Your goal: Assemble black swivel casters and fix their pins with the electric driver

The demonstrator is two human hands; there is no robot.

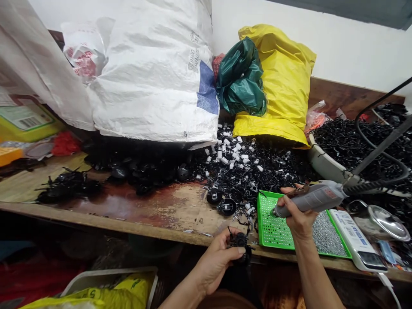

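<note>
My left hand [216, 262] grips a small black plastic assembly [240, 246] with thin protruding legs, just in front of the table edge. My right hand [300, 215] is wrapped around a grey electric screwdriver [313, 198], its tip pointing down and left over a green tray [261, 234]. The tray's left part is a perforated plate, and many small silvery screws [328, 234] lie in its right part. Left of the tray, two round black pieces [227, 207] with pale centres rest on the wood. Whether the screwdriver tip touches the tray I cannot tell.
Loose black parts and white plastic pieces [236, 150] heap behind the tray. A large white sack [154, 77], a green bag [241, 81] and a yellow sack [283, 86] stand at the back. Right are a basin [325, 159] of black parts, a power bank [357, 240] and the screwdriver's cable [370, 185].
</note>
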